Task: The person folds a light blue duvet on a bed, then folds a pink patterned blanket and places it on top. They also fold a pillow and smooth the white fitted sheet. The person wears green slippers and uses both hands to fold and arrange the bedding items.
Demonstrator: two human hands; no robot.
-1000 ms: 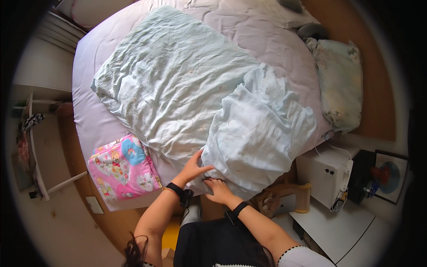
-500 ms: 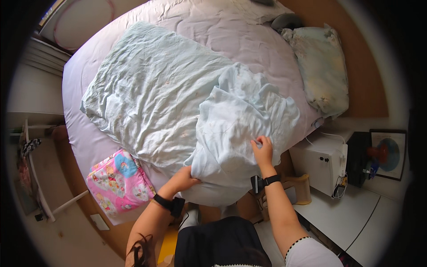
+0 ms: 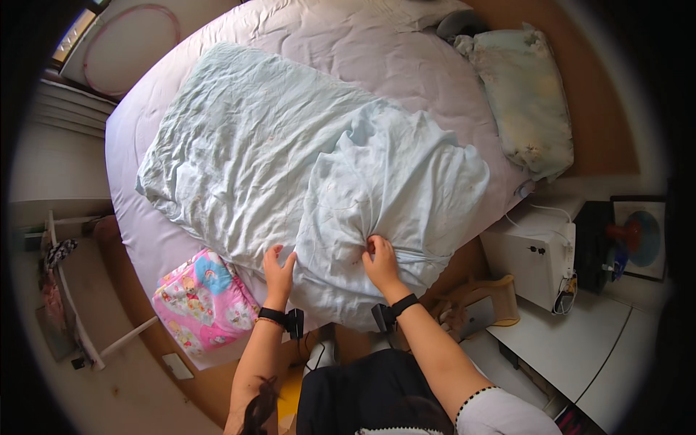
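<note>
A pale blue, crumpled duvet cover [image 3: 225,145] spreads across the bed, its near right part bunched in loose folds. My right hand [image 3: 381,265] pinches the fabric of that bunched part, and creases run out from the fingertips. At the cover's near edge, my left hand [image 3: 278,277] has its thumb and fingers apart, with nothing visible between them. A folded pink quilt [image 3: 206,303] with cartoon prints lies left of my left hand, on the bed's near corner. Both wrists wear black bands.
The bed has a pale lilac sheet [image 3: 134,156]. A floral pillow [image 3: 525,101] lies at its far right edge. On the right, a white cabinet [image 3: 525,250] with cables stands by a white desktop [image 3: 573,348] and a wooden chair [image 3: 504,301]. Shelving [image 3: 72,319] stands on the left.
My left hand has let go of the cover's near edge and moved up and left. The right hand has moved left and nearer, drawing folds in the fabric.
</note>
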